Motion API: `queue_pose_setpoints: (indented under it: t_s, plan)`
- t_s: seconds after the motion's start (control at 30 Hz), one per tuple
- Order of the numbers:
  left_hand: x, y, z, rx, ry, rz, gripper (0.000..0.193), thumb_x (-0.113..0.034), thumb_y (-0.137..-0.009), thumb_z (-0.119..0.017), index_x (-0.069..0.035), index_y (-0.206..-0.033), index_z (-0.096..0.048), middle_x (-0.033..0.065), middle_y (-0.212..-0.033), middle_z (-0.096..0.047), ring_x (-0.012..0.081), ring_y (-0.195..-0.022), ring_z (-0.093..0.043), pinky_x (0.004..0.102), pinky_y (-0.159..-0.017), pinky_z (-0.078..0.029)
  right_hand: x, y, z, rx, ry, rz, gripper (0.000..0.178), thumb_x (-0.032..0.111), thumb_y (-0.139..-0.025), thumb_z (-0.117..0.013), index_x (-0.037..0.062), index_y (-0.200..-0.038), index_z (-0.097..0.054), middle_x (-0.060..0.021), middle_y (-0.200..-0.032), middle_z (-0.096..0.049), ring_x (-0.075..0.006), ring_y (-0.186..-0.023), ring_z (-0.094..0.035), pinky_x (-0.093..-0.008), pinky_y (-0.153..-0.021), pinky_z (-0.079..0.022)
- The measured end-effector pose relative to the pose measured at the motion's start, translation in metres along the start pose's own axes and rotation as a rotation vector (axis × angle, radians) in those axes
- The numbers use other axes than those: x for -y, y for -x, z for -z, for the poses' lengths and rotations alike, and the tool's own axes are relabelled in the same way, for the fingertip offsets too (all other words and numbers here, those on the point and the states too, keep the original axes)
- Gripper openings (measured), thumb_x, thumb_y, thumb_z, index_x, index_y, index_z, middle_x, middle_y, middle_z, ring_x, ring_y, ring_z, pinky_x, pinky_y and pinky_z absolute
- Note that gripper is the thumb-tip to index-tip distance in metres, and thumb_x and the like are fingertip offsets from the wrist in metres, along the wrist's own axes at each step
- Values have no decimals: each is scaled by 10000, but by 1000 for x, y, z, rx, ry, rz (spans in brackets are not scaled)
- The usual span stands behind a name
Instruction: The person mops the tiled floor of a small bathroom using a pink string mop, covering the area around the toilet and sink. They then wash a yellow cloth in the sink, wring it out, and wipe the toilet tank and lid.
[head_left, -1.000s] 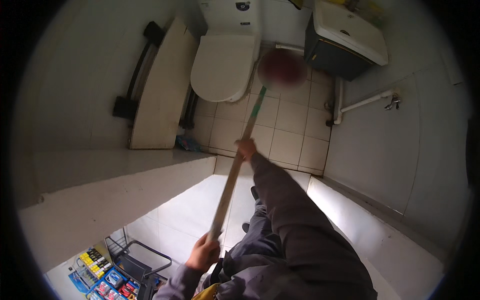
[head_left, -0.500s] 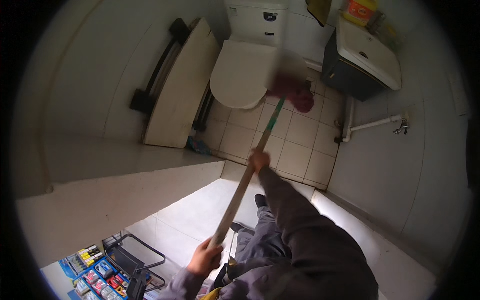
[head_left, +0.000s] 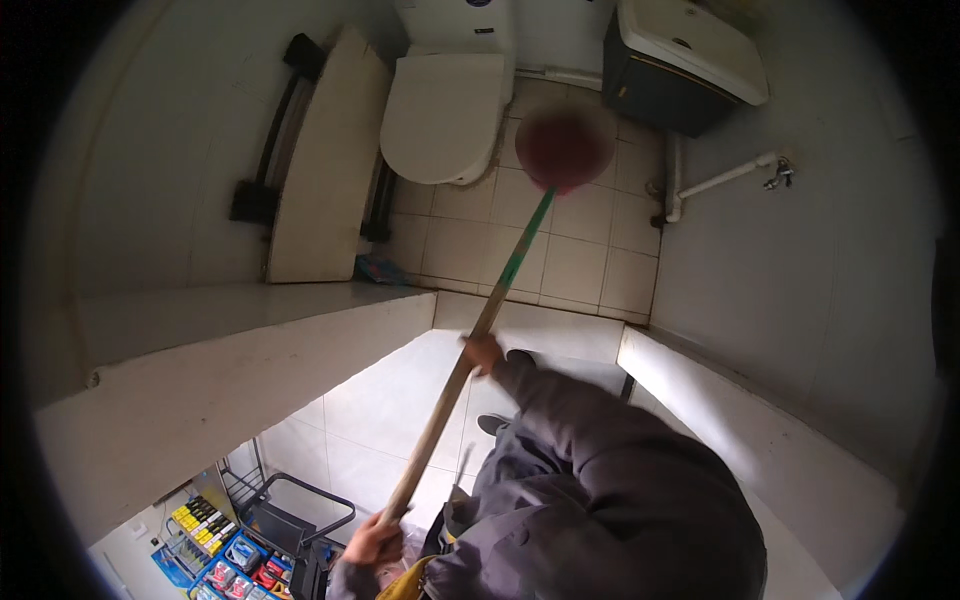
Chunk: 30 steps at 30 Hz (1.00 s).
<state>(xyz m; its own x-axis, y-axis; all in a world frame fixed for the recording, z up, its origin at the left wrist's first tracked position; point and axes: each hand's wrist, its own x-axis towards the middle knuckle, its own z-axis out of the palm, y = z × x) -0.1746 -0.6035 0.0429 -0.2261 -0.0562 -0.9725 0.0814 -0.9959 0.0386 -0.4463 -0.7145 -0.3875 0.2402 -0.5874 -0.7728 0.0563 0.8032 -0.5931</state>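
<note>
A long wooden mop handle [head_left: 432,426] runs slantwise from my body to the bathroom floor. Its upper end is gripped in my left hand [head_left: 375,540], down at the lower left. Partway along the shaft, my right hand [head_left: 483,354] is closed around it. Towards the far end the handle turns green, and the dark red mop head [head_left: 563,150] there is blurred. That head is over the floor tiles [head_left: 575,265], right of the white toilet [head_left: 440,118], whose lid is down.
A washbasin on a dark cabinet [head_left: 665,90] stands at the far right. Below it, a white pipe [head_left: 725,182] and a tap [head_left: 778,175] come off the wall. A pale board [head_left: 330,165] leans on the left. A black step ladder [head_left: 285,510] and packaged goods stand lower left.
The mop head has moved away from the toilet's front edge onto the tiles at its right. Both hands have drawn back toward me with the handle, and the view has shifted.
</note>
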Motion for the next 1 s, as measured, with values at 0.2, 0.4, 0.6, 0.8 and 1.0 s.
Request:
queue_pose_setpoints:
  t_s: [0.2, 0.4, 0.6, 0.8, 1.0]
  plan:
    - [26, 142, 54, -479, -47, -49, 421, 36, -734, -617, 39, -1145, -525, 48, -615, -459, 139, -413, -425, 282, -350, -301, 34, 164, -143, 509, -452, -636, 414, 574, -833, -596, 160, -828, -581, 1, -727, -619, -153, -686, -630, -392, -673, -516]
    - [-29, 100, 12, -351, -213, -64, 275, -11, -825, -610, -10, -1093, -545, 7, -536, -364, 98, -364, -312, 253, -363, -241, 54, 131, -94, 105, -606, -412, 415, 530, -798, -656, 119, -790, -606, -31, -617, -578, -151, -464, -563, -311, -405, -492]
    - [-59, -8, -89, -164, -426, -182, 153, -94, -860, -599, -29, -997, -575, -33, -527, -402, 76, -351, -333, 251, -337, -250, 58, 67, 70, -431, -613, -99, 426, 383, -766, -706, 15, -960, -614, -103, -806, -619, -272, -703, -640, -456, -597, -545]
    - [-35, -30, -101, -25, -476, -206, 366, -105, -849, -618, 20, -1189, -565, 28, -872, -601, 89, -704, -552, 212, -585, -431, 72, 99, 107, -463, -566, -156, 282, 307, -784, -640, 31, -824, -593, -121, -740, -611, -238, -592, -640, -380, -463, -552]
    - [-31, 27, -20, -120, -404, 26, 285, -58, -866, -622, 8, -1130, -536, -32, -575, -420, 53, -383, -323, 234, -339, -233, -7, 125, 15, -400, -499, -308, 310, 364, -759, -662, 72, -823, -576, -98, -694, -597, -233, -527, -602, -379, -429, -523]
